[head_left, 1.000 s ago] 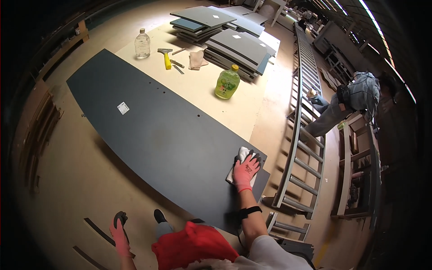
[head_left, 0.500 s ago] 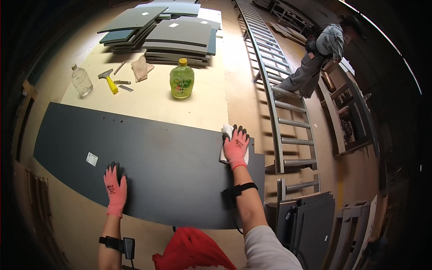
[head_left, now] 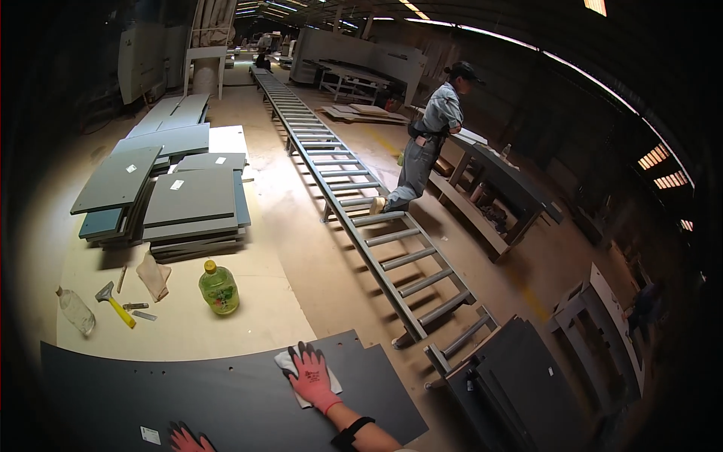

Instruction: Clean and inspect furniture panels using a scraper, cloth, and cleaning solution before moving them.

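Observation:
A large dark grey panel (head_left: 218, 399) lies across the near end of the table, with a small white label (head_left: 150, 435) and several small holes. My right hand (head_left: 312, 379), in a pink glove with dark fingertips, rests flat on a white cloth (head_left: 331, 383) near the panel's far edge. Its fingers are spread over the cloth. At the lower edge, my left hand (head_left: 190, 438) wears a matching glove and lies on the panel beside the label, fingers apart. Most of its palm is out of the picture.
Beyond the panel stand a green bottle (head_left: 218, 288) and a clear bottle (head_left: 76, 312), a yellow-handled scraper (head_left: 117, 304), a beige cloth (head_left: 153, 276) and stacked panels (head_left: 188, 200). A roller conveyor (head_left: 354, 200) runs alongside; a person (head_left: 425, 139) is near it. More panels (head_left: 520, 377) stand right.
The view has tilted upward, showing more of the hall. My right hand and the white cloth have shifted left along the panel, away from its right end. My left hand stays near the label.

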A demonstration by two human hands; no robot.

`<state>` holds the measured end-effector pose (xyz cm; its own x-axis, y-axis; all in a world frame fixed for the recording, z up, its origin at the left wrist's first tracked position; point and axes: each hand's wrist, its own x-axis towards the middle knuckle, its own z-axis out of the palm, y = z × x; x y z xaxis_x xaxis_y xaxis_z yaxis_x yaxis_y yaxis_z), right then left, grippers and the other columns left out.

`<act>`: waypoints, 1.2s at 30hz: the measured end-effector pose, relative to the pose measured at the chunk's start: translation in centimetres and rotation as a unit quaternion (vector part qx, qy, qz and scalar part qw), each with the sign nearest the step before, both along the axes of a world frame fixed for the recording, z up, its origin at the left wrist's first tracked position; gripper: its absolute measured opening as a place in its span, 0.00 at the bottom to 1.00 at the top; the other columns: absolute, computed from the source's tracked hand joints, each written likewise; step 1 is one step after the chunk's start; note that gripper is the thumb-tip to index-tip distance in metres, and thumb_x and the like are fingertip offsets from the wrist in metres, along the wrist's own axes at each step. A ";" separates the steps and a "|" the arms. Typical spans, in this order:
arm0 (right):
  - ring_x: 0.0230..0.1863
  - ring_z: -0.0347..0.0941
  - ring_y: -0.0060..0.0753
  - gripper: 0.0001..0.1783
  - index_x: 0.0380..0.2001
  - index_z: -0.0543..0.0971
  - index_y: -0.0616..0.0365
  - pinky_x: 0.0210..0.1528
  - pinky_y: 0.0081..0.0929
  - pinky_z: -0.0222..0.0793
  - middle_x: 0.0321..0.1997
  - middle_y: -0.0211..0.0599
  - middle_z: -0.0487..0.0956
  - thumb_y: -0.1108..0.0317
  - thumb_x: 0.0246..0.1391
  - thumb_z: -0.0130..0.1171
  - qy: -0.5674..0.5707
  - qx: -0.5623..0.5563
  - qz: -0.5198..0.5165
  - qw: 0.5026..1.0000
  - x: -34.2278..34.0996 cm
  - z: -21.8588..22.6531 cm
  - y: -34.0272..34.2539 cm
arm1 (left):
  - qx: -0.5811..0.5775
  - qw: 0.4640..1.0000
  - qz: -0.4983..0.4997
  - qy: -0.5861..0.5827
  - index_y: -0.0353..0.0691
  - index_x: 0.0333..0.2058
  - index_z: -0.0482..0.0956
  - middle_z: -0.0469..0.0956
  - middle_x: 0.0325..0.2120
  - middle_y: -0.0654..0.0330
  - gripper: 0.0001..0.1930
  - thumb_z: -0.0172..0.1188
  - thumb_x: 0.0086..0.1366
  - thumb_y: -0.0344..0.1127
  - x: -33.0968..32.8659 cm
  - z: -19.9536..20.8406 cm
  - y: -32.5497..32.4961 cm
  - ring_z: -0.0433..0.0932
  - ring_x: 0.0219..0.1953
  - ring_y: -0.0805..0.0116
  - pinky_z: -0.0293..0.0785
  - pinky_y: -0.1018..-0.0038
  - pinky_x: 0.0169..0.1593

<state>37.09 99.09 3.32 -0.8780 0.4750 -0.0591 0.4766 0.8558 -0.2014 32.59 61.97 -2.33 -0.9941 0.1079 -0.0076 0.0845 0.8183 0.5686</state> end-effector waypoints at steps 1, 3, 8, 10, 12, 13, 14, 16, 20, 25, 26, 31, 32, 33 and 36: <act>0.61 0.54 0.47 0.32 0.55 0.65 0.58 0.64 0.47 0.43 0.57 0.47 0.64 0.51 0.50 0.52 0.015 0.036 -0.070 0.997 1.4 -0.8 2.1 | -0.363 0.931 -0.024 -0.022 0.44 0.64 0.50 0.50 0.64 0.55 0.32 0.39 0.65 0.53 0.7 4.0 1.6 0.51 0.64 0.55 0.43 0.55 0.63; 0.61 0.55 0.49 0.33 0.54 0.66 0.60 0.65 0.47 0.42 0.56 0.50 0.65 0.51 0.49 0.52 0.036 0.067 -0.184 0.980 4.6 -2.4 5.6 | -0.365 0.931 -0.015 -0.029 0.43 0.63 0.51 0.51 0.64 0.54 0.32 0.39 0.65 0.52 1.0 5.6 1.9 0.51 0.64 0.55 0.43 0.54 0.62; 0.63 0.52 0.52 0.35 0.57 0.63 0.63 0.67 0.47 0.38 0.61 0.53 0.61 0.52 0.49 0.52 0.002 0.076 -0.232 0.970 2.2 -4.5 1.8 | -0.081 0.997 -0.002 0.004 0.27 0.57 0.57 0.52 0.59 0.36 0.33 0.56 0.53 0.36 0.1 3.6 -0.9 0.49 0.62 0.39 0.37 0.46 0.64; 0.64 0.52 0.53 0.35 0.57 0.62 0.66 0.67 0.47 0.37 0.60 0.55 0.61 0.54 0.49 0.53 0.016 0.074 -0.175 0.982 -1.0 -3.8 -3.0 | 0.066 0.996 -0.058 0.019 0.28 0.56 0.58 0.56 0.57 0.37 0.31 0.56 0.57 0.39 -1.0 2.5 -3.6 0.52 0.61 0.39 0.40 0.48 0.64; 0.64 0.51 0.54 0.35 0.57 0.61 0.66 0.67 0.46 0.36 0.61 0.56 0.61 0.56 0.50 0.53 0.033 0.072 -0.113 0.990 -5.8 -3.7 -8.7 | 0.108 0.991 -0.056 0.051 0.29 0.56 0.58 0.58 0.56 0.39 0.30 0.55 0.58 0.38 -3.2 4.1 -7.6 0.54 0.60 0.40 0.44 0.50 0.64; 0.65 0.50 0.54 0.35 0.57 0.61 0.66 0.67 0.46 0.37 0.61 0.55 0.61 0.58 0.50 0.53 0.035 0.069 -0.092 0.993 -8.3 -3.6 -12.4 | 0.071 0.993 -0.061 0.068 0.29 0.56 0.58 0.58 0.56 0.39 0.30 0.55 0.58 0.37 -4.0 4.7 -11.1 0.54 0.60 0.41 0.45 0.51 0.63; 0.65 0.49 0.53 0.35 0.58 0.60 0.67 0.67 0.46 0.37 0.61 0.55 0.60 0.59 0.49 0.53 0.026 0.044 -0.059 0.997 -11.6 -2.9 -16.7 | 0.058 0.996 -0.014 0.064 0.29 0.56 0.58 0.58 0.56 0.39 0.30 0.55 0.58 0.37 -4.7 5.2 -15.6 0.54 0.60 0.41 0.45 0.51 0.63; 0.66 0.49 0.52 0.35 0.58 0.60 0.67 0.67 0.46 0.37 0.62 0.55 0.59 0.60 0.49 0.54 0.039 0.058 0.007 0.998 -17.0 -3.9 -24.0 | 0.030 0.991 0.082 0.105 0.30 0.56 0.58 0.58 0.56 0.41 0.29 0.55 0.58 0.36 -6.4 4.8 -24.4 0.54 0.60 0.41 0.46 0.51 0.63; 0.66 0.48 0.51 0.35 0.56 0.61 0.66 0.67 0.46 0.38 0.62 0.52 0.58 0.58 0.47 0.55 0.044 0.053 0.091 0.993 -25.6 -3.3 -39.8 | -0.013 0.971 0.210 0.117 0.30 0.56 0.58 0.57 0.57 0.42 0.28 0.53 0.58 0.33 -8.2 4.1 -41.6 0.54 0.60 0.42 0.46 0.52 0.63; 0.65 0.50 0.48 0.34 0.54 0.64 0.65 0.67 0.45 0.39 0.60 0.50 0.61 0.54 0.48 0.54 0.063 0.053 0.195 0.977 -38.1 -3.5 -56.4 | 0.035 0.918 0.384 0.091 0.30 0.58 0.54 0.55 0.59 0.44 0.27 0.48 0.62 0.32 -13.7 4.6 -52.9 0.54 0.61 0.47 0.48 0.59 0.64; 0.65 0.49 0.47 0.34 0.55 0.64 0.64 0.67 0.45 0.38 0.60 0.49 0.60 0.53 0.48 0.54 0.061 0.056 0.217 0.973 -40.2 -3.2 -59.6 | 0.034 0.916 0.389 0.086 0.30 0.58 0.54 0.55 0.59 0.44 0.27 0.48 0.62 0.32 -15.1 4.4 -54.3 0.54 0.61 0.47 0.48 0.59 0.64; 0.67 0.47 0.46 0.39 0.61 0.56 0.58 0.67 0.44 0.37 0.63 0.47 0.59 0.52 0.50 0.52 0.100 0.044 0.294 0.950 -47.7 -3.1 -70.5 | 0.373 0.739 0.555 0.081 0.35 0.59 0.55 0.56 0.60 0.50 0.26 0.41 0.68 0.44 -21.9 1.0 -59.0 0.60 0.58 0.55 0.56 0.66 0.60; 0.67 0.47 0.46 0.38 0.62 0.55 0.58 0.67 0.44 0.37 0.63 0.47 0.58 0.52 0.50 0.52 0.089 0.037 0.313 0.945 -48.7 -3.0 -71.9 | 0.367 0.735 0.564 0.083 0.35 0.59 0.55 0.56 0.60 0.50 0.26 0.41 0.68 0.44 -22.4 -0.1 -60.0 0.60 0.58 0.55 0.56 0.66 0.60; 0.67 0.47 0.46 0.38 0.62 0.55 0.58 0.67 0.44 0.37 0.63 0.47 0.58 0.53 0.51 0.52 0.079 0.031 0.329 0.941 -49.4 -2.7 -73.0 | 0.477 0.662 0.574 0.075 0.35 0.58 0.57 0.60 0.57 0.52 0.26 0.40 0.68 0.46 -22.6 -0.8 -60.9 0.63 0.56 0.58 0.60 0.66 0.58; 0.65 0.50 0.46 0.35 0.59 0.59 0.59 0.67 0.45 0.38 0.61 0.48 0.60 0.53 0.51 0.51 0.082 0.003 0.375 0.923 -51.3 -1.9 -76.1 | 0.605 0.553 0.571 0.060 0.36 0.56 0.61 0.66 0.52 0.55 0.25 0.39 0.68 0.49 -23.6 -0.9 -60.9 0.68 0.51 0.61 0.67 0.67 0.53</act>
